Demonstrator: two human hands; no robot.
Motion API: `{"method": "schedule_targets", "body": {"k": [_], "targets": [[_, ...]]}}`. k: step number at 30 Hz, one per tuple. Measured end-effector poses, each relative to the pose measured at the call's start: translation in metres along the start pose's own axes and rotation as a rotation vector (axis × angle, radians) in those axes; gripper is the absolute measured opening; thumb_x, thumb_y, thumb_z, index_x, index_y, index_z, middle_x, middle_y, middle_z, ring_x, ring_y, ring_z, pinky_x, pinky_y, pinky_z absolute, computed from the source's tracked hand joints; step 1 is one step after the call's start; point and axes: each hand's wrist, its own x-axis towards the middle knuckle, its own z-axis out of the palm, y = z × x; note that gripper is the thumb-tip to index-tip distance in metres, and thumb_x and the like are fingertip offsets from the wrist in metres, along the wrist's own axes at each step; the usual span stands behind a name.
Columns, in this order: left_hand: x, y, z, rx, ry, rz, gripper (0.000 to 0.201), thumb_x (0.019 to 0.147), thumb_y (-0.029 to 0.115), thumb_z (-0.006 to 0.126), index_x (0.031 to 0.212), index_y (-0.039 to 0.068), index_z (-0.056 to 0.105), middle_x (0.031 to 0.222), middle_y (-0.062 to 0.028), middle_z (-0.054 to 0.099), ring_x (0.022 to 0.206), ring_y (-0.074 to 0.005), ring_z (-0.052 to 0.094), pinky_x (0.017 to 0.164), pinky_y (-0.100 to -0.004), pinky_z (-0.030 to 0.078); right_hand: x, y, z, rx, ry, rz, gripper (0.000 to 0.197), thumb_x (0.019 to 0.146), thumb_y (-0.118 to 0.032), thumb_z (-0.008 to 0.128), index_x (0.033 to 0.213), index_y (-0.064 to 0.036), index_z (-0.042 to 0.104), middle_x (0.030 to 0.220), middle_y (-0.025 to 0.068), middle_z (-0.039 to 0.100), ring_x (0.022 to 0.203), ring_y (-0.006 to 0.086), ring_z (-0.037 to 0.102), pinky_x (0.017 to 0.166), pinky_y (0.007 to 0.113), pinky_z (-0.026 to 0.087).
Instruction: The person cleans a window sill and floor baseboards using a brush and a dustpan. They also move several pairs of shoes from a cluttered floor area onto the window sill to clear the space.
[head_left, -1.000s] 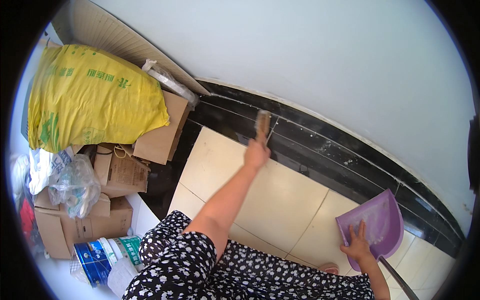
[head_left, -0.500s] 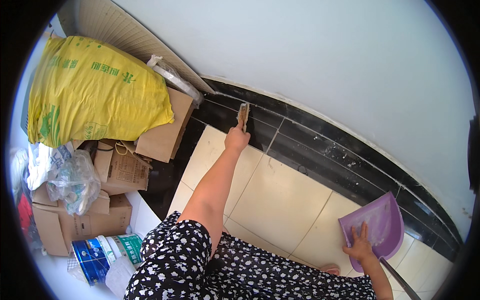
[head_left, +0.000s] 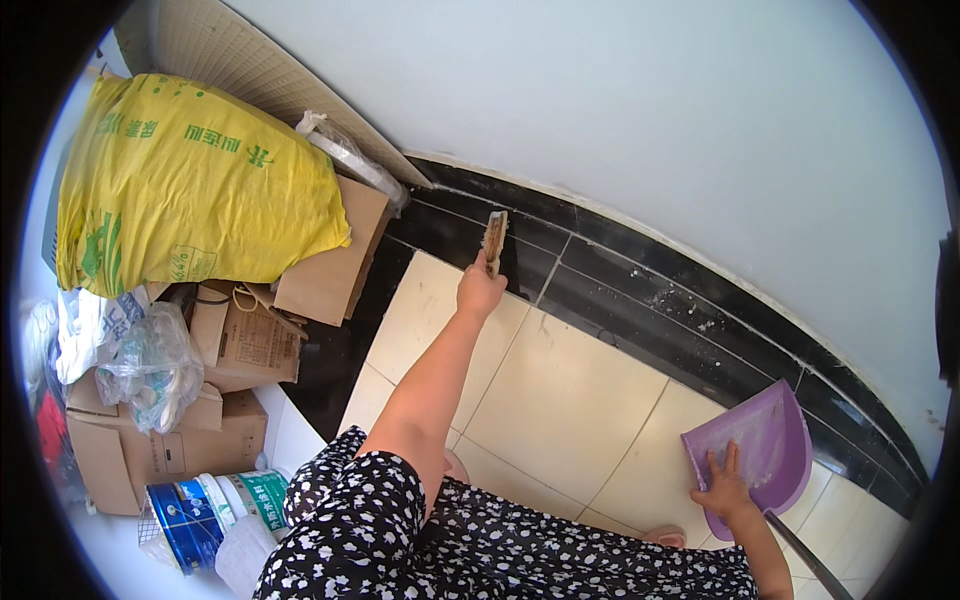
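Note:
My left hand (head_left: 481,290) is closed round the near end of a small brush (head_left: 495,236) with a worn wooden back and pale bristles. The brush is over the black tile strip (head_left: 535,262) at the foot of the wall, pointing away from me. On the right lies a purple dustpan (head_left: 783,440), dusty inside, with a long metal handle (head_left: 812,560) running toward the lower edge. Over its near left part rests my right hand (head_left: 724,490), fingers stretched and spread; whether it presses on the pan is hard to tell.
White specks of debris (head_left: 665,297) dot the black tiles. Cream floor tiles (head_left: 560,410) lie nearer me. At left are a yellow sack (head_left: 200,180), cardboard boxes (head_left: 240,345), plastic bags (head_left: 150,365) and paint buckets (head_left: 190,520). A white wall (head_left: 650,110) rises beyond.
My left hand and the brush have shifted slightly toward me and to the right. My right hand and the dustpan keep their places relative to the floor.

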Motion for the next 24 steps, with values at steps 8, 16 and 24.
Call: {"method": "schedule_targets", "body": {"k": [8,16,24], "targets": [[-0.029,0.049,-0.003,0.042,-0.369,0.212,0.067,0.070,0.016,0.061,0.135,0.016,0.042,0.109,-0.0159,0.061,0.096,-0.0298,0.061,0.082,-0.0352,0.049,-0.001,-0.002,-0.006,0.053,-0.038,0.023,0.096,0.062,-0.047,0.066,0.142,-0.0103,0.028,0.147,0.0291,-0.004,0.138,0.0400,0.002,0.104,0.045,0.032],[0.008,0.000,-0.013,-0.045,-0.138,-0.013,0.065,0.070,0.018,0.062,0.132,0.010,0.045,0.102,-0.0203,0.063,0.090,-0.0316,0.063,0.078,-0.0374,0.049,0.001,-0.002,-0.005,-0.009,-0.054,0.019,0.097,0.062,-0.047,0.065,0.143,-0.0105,0.025,0.147,0.0294,-0.005,0.138,0.0396,0.000,0.104,0.045,0.031],[-0.033,-0.007,0.036,-0.720,-0.068,-0.006,0.063,0.080,0.011,0.054,0.140,0.012,0.034,0.084,-0.0028,0.057,0.062,-0.0158,0.053,0.058,-0.0281,0.045,0.000,-0.006,-0.012,-0.017,-0.071,0.041,0.097,0.063,-0.047,0.065,0.143,-0.0106,0.025,0.147,0.0288,-0.005,0.138,0.0397,0.000,0.105,0.045,0.031]]}}
